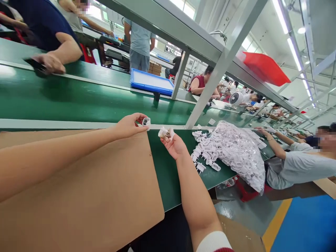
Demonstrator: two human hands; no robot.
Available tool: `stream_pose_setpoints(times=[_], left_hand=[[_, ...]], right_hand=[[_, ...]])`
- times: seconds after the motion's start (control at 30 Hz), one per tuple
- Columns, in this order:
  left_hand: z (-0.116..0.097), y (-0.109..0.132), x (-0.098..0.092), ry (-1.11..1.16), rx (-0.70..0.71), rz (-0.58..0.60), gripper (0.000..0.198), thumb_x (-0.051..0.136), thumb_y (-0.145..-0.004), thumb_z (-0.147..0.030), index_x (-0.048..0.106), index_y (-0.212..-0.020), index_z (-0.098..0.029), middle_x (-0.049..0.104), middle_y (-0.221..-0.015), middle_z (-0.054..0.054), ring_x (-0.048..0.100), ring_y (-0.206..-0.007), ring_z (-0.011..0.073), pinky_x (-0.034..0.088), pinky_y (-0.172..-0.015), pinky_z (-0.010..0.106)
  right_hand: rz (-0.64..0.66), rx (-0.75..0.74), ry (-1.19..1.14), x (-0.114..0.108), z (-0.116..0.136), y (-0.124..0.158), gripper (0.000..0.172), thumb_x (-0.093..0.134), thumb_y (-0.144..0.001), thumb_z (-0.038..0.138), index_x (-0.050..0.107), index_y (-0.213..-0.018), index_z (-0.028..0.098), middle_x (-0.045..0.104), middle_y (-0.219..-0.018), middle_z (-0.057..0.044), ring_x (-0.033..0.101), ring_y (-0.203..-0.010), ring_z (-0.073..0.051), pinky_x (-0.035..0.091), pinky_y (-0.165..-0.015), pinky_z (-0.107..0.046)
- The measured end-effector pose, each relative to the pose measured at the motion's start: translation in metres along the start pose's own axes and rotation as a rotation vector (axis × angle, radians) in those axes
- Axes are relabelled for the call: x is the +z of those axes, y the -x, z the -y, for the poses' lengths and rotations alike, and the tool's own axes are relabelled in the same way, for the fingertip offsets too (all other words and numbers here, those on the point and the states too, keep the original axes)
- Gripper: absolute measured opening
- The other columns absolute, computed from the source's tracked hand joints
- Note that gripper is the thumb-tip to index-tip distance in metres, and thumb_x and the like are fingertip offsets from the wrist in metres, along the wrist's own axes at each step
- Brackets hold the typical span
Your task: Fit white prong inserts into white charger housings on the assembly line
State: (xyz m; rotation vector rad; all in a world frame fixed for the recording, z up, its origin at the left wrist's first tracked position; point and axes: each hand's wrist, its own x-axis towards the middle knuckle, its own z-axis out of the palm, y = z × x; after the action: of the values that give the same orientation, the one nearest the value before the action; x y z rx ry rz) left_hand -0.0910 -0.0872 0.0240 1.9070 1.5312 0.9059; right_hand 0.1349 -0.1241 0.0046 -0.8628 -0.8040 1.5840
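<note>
While left grip [130, 126] pinches charger shell [146, 121], right grip [174, 145] holds plug [165, 132].

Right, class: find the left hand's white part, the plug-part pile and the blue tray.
white part [146, 121]: head view, its dark centre.
plug-part pile [231, 147]: head view, heap's middle.
blue tray [147, 87]: head view, front wall.

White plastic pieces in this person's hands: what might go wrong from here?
1. The left hand pinches a small white part with fingertips only, right beside the green belt; it could slip onto it.
2. The right hand holds a white piece at its fingertips; it may drop.
3. Some loose plugs by the heap lie near the front edge of the table and might get knocked off.
</note>
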Motion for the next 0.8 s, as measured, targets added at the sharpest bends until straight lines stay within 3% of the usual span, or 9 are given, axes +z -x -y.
stream_pose_setpoints(times=[0.1, 0.2, 0.3, 0.37, 0.47, 0.5, 0.6, 0.67, 0.8], left_hand=[[0.009, 0.051, -0.021, 0.064, 0.005, 0.199, 0.075, 0.072, -0.068, -0.062, 0.067, -0.13, -0.021, 0.075, -0.103, 0.004, 0.069, -0.081, 0.023, 0.058, -0.079, 0.033], [0.019, 0.094, -0.025, 0.147, 0.015, 0.392, 0.075, 0.073, -0.069, -0.061, 0.067, -0.134, -0.022, 0.076, -0.101, 0.004, 0.071, -0.086, 0.0243, 0.059, -0.081, 0.033], [0.027, 0.117, -0.018, 0.236, 0.022, 0.359, 0.088, 0.08, -0.066, -0.061, 0.059, -0.144, -0.025, 0.072, -0.126, 0.008, 0.071, -0.096, 0.0248, 0.059, -0.092, 0.037], [0.031, 0.123, -0.011, 0.277, 0.011, 0.259, 0.085, 0.083, -0.063, -0.064, 0.063, -0.135, -0.024, 0.072, -0.127, 0.008, 0.07, -0.103, 0.0268, 0.058, -0.096, 0.038], [0.033, 0.124, -0.006, 0.324, -0.01, 0.235, 0.061, 0.076, -0.071, -0.069, 0.071, -0.109, -0.021, 0.075, -0.101, 0.005, 0.07, -0.094, 0.0264, 0.058, -0.084, 0.035], [0.033, 0.123, -0.005, 0.343, 0.0, 0.241, 0.056, 0.073, -0.074, -0.069, 0.072, -0.104, -0.021, 0.075, -0.097, 0.005, 0.07, -0.09, 0.0253, 0.058, -0.08, 0.034], [0.034, 0.122, -0.005, 0.379, 0.071, 0.233, 0.052, 0.072, -0.077, -0.066, 0.074, -0.102, -0.02, 0.075, -0.097, 0.004, 0.069, -0.089, 0.0239, 0.056, -0.079, 0.031], [0.037, 0.121, -0.004, 0.392, 0.094, 0.225, 0.049, 0.072, -0.078, -0.064, 0.074, -0.102, -0.021, 0.076, -0.099, 0.004, 0.069, -0.091, 0.0238, 0.056, -0.081, 0.031], [0.045, 0.12, 0.0, 0.358, 0.078, 0.217, 0.045, 0.073, -0.078, -0.061, 0.074, -0.098, -0.021, 0.074, -0.097, 0.003, 0.069, -0.09, 0.0234, 0.054, -0.079, 0.03]], right_hand=[[0.068, -0.069, 0.183, 0.006, -0.006, 0.007, 0.028, 0.087, -0.074, 0.037, 0.075, -0.091, 0.018, 0.077, -0.091, -0.004, 0.071, -0.081, -0.016, 0.06, -0.077, -0.028], [0.093, -0.207, 0.363, 0.015, -0.014, 0.015, 0.047, 0.092, -0.062, 0.03, 0.074, -0.105, 0.022, 0.077, -0.106, -0.003, 0.072, -0.089, -0.016, 0.06, -0.083, -0.029], [0.099, -0.328, 0.552, 0.025, -0.02, 0.026, 0.047, 0.09, -0.063, 0.029, 0.072, -0.106, 0.024, 0.078, -0.105, -0.004, 0.072, -0.09, -0.018, 0.06, -0.085, -0.033], [0.134, -0.408, 0.687, 0.033, -0.025, 0.034, 0.034, 0.086, -0.071, 0.032, 0.073, -0.1, 0.022, 0.078, -0.099, -0.004, 0.071, -0.088, -0.019, 0.059, -0.083, -0.034], [0.29, -0.563, 0.913, 0.041, -0.03, 0.046, 0.017, 0.075, -0.087, 0.03, 0.075, -0.102, 0.024, 0.077, -0.102, -0.005, 0.07, -0.09, -0.019, 0.058, -0.083, -0.035], [0.362, -0.624, 1.016, 0.043, -0.032, 0.049, 0.017, 0.069, -0.09, 0.026, 0.076, -0.106, 0.025, 0.077, -0.104, -0.005, 0.069, -0.094, -0.02, 0.058, -0.086, -0.036], [0.506, -0.761, 1.311, 0.047, -0.036, 0.054, 0.037, 0.057, -0.093, 0.014, 0.072, -0.124, 0.026, 0.075, -0.113, -0.008, 0.064, -0.104, -0.023, 0.057, -0.092, -0.039], [0.51, -0.799, 1.386, 0.047, -0.038, 0.053, 0.042, 0.056, -0.092, 0.011, 0.069, -0.131, 0.023, 0.075, -0.114, -0.009, 0.063, -0.104, -0.024, 0.057, -0.092, -0.039], [0.428, -0.852, 1.387, 0.047, -0.042, 0.05, 0.035, 0.054, -0.093, 0.012, 0.072, -0.121, 0.024, 0.077, -0.11, -0.008, 0.066, -0.1, -0.024, 0.057, -0.09, -0.038]])
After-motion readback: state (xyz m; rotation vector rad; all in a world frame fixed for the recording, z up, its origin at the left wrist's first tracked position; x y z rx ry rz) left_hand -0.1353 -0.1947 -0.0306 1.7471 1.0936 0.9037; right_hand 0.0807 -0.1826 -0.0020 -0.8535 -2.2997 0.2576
